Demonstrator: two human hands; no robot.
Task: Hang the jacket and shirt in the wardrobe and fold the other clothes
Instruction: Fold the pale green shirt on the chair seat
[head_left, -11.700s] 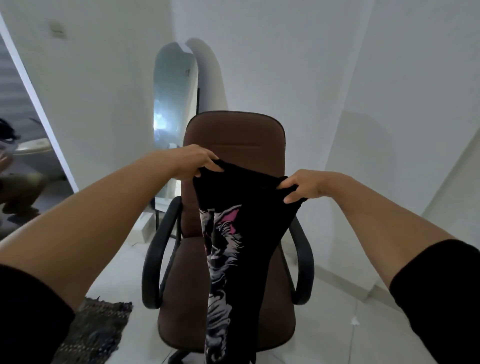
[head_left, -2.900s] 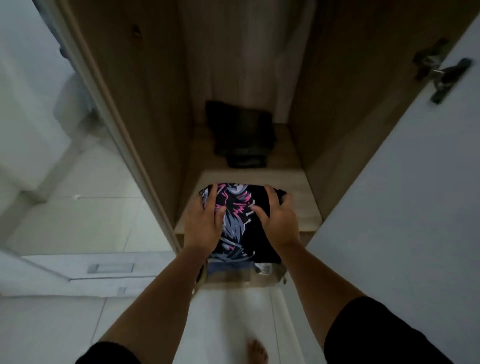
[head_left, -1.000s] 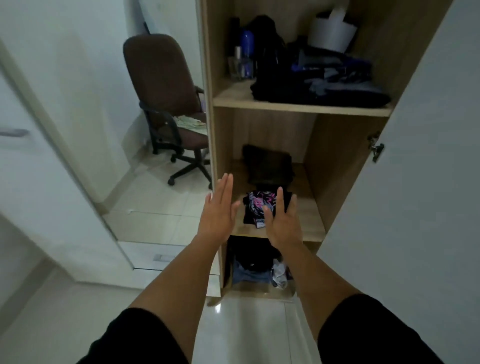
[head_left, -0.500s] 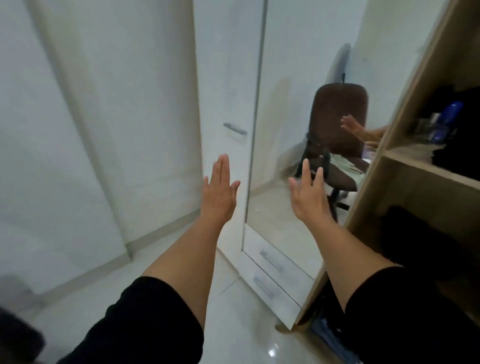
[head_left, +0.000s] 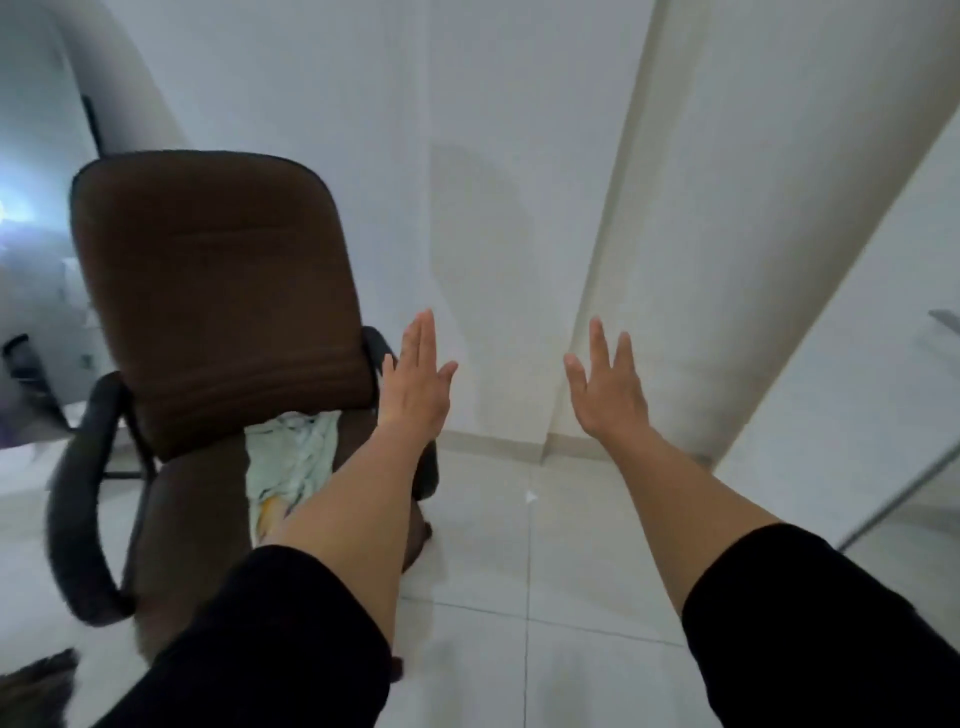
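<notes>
A pale mint-green garment (head_left: 291, 462) with a yellow patch lies crumpled on the seat of a brown office chair (head_left: 218, 291) at the left. My left hand (head_left: 418, 384) is held out flat with straight fingers, just right of the chair's backrest and above its right armrest. My right hand (head_left: 605, 387) is raised further right with fingers spread, in front of the white wall. Both hands hold nothing. My left forearm covers part of the garment and seat. The wardrobe's shelves are out of view.
The chair has black armrests (head_left: 78, 499). A white wall corner (head_left: 587, 270) runs down behind my right hand to a white tiled floor (head_left: 519, 597). A white door panel (head_left: 857, 395) stands at the right. A dark rug's edge (head_left: 36, 686) shows bottom left.
I have turned left, away from the wardrobe and its mirror, and now face the brown chair. Both hands stay empty and outstretched; the folded black printed shirt was left on the wardrobe shelf.
</notes>
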